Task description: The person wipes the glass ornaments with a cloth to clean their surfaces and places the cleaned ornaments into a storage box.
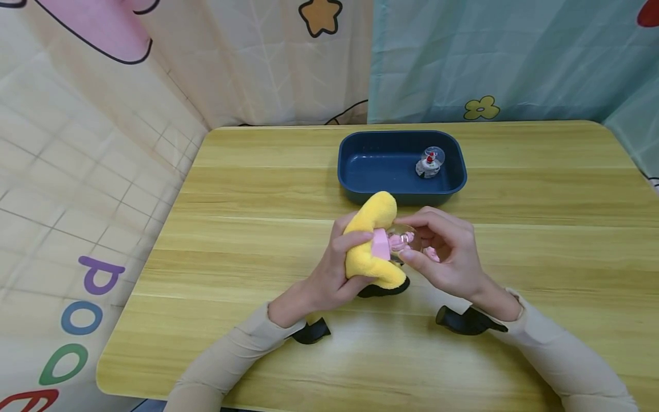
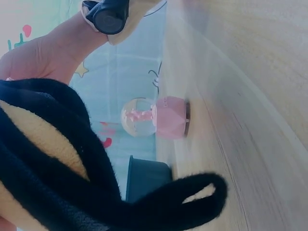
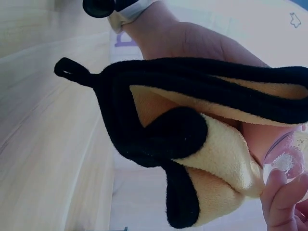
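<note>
My left hand (image 1: 337, 263) grips a folded yellow cloth (image 1: 362, 260) with black trim, wrapped about the pink base (image 1: 381, 244) of a snow globe (image 1: 404, 237). The fingers and thumb of my right hand (image 1: 450, 252) pinch its clear dome, which has pink figures inside. In the right wrist view the cloth (image 3: 224, 154) spreads in folds with a black loop, and the dome (image 3: 284, 161) shows at the right edge by the fingertips. A second pink snow globe (image 2: 171, 118) stands upright on the table in the left wrist view; in the head view my right hand mostly hides it.
A dark blue bin (image 1: 370, 186) sits at the back of the wooden table (image 1: 257, 229). Inside it, towards the right, lies a small globe with a white base and red detail (image 1: 429, 163). Patterned curtains (image 1: 309, 74) hang behind the table.
</note>
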The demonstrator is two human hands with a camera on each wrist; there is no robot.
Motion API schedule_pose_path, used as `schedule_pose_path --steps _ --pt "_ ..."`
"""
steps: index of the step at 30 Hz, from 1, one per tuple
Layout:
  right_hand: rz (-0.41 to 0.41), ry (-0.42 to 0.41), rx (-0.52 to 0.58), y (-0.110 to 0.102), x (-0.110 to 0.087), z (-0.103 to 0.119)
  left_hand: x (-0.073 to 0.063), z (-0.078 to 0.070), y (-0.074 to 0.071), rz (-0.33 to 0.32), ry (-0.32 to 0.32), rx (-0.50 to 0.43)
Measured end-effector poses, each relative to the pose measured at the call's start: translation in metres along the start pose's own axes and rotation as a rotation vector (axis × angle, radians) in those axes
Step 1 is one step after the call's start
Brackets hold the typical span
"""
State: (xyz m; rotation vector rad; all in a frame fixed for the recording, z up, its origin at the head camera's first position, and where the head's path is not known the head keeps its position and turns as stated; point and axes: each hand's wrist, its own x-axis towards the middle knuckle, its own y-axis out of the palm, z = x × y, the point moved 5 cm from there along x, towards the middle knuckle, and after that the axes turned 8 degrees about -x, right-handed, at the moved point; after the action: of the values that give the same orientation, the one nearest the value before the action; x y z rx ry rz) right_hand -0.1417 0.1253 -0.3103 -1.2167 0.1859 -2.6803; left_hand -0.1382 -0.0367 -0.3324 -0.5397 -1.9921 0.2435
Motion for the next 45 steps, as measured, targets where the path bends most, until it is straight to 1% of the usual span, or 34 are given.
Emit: schedule_pose_path --steps 4,7,9,13,18,23,28,32,38,42,45 --pt "0.003 0.01 0.003 0.0 0.0 0.0 0.0 0.002 -0.001 -0.007 -0.017 -0.019" --pt "0.01 -0.019 -0.032 0.001 0.002 0.002 0.0 0.001 -0.002 -0.015 -0.024 -0.03" --pt "0.014 -0.053 -0.072 0.001 0.003 0.004 0.001 0.001 -0.002 -0.017 -0.029 -0.037" --pt "0.006 -0.156 -0.157 0.001 0.003 0.008 0.002 0.0 -0.003 -0.01 -0.033 -0.051" --pt "-0.02 -0.275 -0.204 0.002 0.002 0.013 0.004 -0.002 -0.003 -0.012 -0.046 -0.094" --pt "-0.053 -0.351 -0.265 0.003 0.003 0.016 0.004 -0.003 -0.003 -0.024 -0.08 -0.154" --pt "-0.076 -0.408 -0.296 0.004 0.002 0.018 0.003 -0.002 -0.004 -0.027 -0.109 -0.212" --pt "-0.074 -0.463 -0.327 0.005 0.001 0.02 0.002 -0.001 -0.004 -0.03 -0.135 -0.259" --pt "-0.044 -0.587 -0.339 0.008 0.0 0.026 0.003 -0.001 -0.004 -0.035 -0.155 -0.301" --pt "-0.01 -0.628 -0.345 0.008 0.001 0.028 0.003 0.001 -0.004 -0.034 -0.173 -0.323" --pt "0.003 -0.644 -0.361 0.009 0.002 0.028 0.002 0.003 -0.003 -0.027 -0.22 -0.349"
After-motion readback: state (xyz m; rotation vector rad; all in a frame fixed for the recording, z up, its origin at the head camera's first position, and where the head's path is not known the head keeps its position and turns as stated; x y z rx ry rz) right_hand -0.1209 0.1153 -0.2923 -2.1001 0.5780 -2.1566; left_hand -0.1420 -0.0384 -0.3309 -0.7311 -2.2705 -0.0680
